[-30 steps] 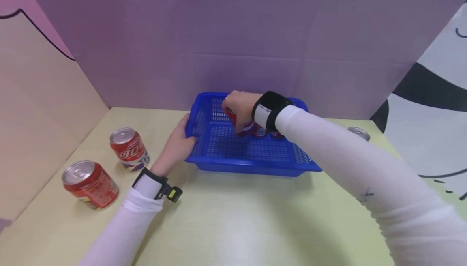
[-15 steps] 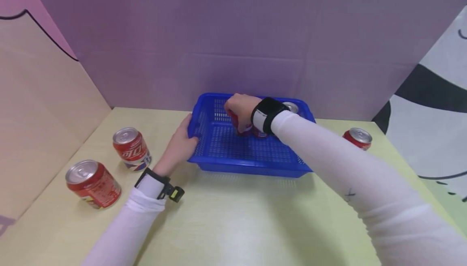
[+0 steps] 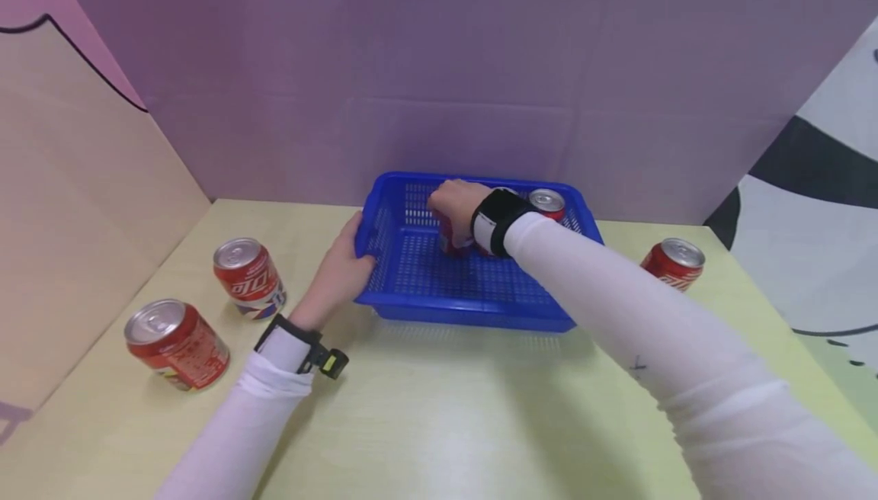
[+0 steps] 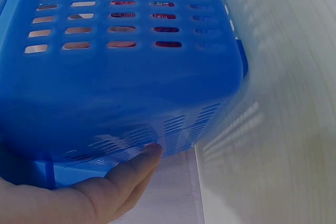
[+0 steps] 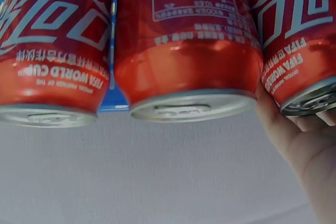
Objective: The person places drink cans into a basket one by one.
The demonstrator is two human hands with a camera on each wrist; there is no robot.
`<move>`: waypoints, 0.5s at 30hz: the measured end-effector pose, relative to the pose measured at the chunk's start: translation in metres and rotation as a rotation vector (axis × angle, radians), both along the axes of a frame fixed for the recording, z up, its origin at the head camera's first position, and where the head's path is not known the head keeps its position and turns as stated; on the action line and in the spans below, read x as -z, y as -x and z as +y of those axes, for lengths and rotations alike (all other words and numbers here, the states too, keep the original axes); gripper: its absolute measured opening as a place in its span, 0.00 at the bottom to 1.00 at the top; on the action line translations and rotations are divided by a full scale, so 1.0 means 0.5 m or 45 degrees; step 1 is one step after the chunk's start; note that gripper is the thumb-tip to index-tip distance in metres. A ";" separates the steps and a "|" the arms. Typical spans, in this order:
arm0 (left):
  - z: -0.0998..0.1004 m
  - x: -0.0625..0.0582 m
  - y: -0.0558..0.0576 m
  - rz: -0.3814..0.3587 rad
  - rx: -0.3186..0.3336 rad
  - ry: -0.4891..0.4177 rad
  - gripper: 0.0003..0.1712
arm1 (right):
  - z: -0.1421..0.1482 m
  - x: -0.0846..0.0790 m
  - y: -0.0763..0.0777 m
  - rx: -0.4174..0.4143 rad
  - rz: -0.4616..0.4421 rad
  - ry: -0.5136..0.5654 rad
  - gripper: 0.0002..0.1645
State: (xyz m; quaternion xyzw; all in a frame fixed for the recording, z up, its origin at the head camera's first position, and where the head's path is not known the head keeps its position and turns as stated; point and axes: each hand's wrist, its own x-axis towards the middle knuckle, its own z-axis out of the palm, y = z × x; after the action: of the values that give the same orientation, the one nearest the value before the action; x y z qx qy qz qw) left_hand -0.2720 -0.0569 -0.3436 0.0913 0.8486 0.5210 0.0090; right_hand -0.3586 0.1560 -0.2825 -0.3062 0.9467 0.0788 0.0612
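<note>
A blue slotted plastic basket [image 3: 473, 308] stands on the table near the back panel. My left hand [image 3: 334, 271] holds its left rim, thumb over the edge; in the left wrist view a finger [image 4: 128, 174] lies along the outside wall. Inside the basket, my right hand [image 3: 458, 204] grips a red soda can [image 3: 450, 241], mostly hidden under the palm in the head view. In the right wrist view that can [image 5: 294, 30] is at the right, beside a middle can [image 5: 186, 61] and another red can [image 5: 52, 61], all standing in a row.
Two red cans, a nearer one [image 3: 178, 345] and a farther one [image 3: 250, 279], stand on the table left of the basket. Another can [image 3: 675, 264] is at the right, partly behind the right sleeve [image 3: 638, 317]. A purple panel [image 3: 466, 65] rises behind the basket.
The right hand and its can have shifted slightly right and lower in the basket, toward the other cans. The right forearm has swung left, uncovering the can at the right. The left hand stays put.
</note>
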 end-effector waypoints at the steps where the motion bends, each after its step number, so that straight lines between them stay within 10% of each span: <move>1: 0.001 0.000 0.000 0.000 0.001 -0.001 0.43 | 0.001 0.003 0.001 -0.001 0.028 -0.018 0.17; 15: 0.008 0.008 0.002 -0.011 0.009 -0.027 0.43 | -0.005 0.016 -0.007 0.021 0.234 -0.304 0.26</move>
State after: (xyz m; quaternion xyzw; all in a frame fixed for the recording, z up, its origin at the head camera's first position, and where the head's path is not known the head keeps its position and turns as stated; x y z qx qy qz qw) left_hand -0.2731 -0.0527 -0.3477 0.0921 0.8427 0.5303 0.0133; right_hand -0.3552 0.1533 -0.2905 -0.2804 0.9347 0.2181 0.0111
